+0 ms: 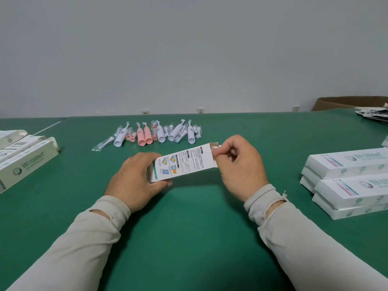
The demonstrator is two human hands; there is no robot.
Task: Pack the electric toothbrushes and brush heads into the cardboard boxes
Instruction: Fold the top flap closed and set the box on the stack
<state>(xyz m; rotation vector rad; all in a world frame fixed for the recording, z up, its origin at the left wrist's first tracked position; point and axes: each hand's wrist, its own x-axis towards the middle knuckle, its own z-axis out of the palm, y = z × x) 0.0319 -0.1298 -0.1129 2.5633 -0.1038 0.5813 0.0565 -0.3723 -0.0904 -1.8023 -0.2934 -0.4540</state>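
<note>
I saw the left hand (134,179) gripping the box (182,162) by its near end. The box's long axis ran toward the far right corner of the desk (189,227), where the right hand's (239,166) fingers (220,154) pinched its open flap (216,146).

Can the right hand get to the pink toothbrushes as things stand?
Probably not right away: the right hand is pinching the flap of the box that the left hand holds. Once it lets go, bare table lies between it and the pink toothbrushes.

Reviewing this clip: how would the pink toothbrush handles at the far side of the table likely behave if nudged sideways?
The two pink toothbrush handles look round-bodied and lie on their sides, so they would probably roll. Their smooth plastic may also slide easily on the green table. White handles and bagged brush heads crowd them, so neighbours would likely shift too.
</note>
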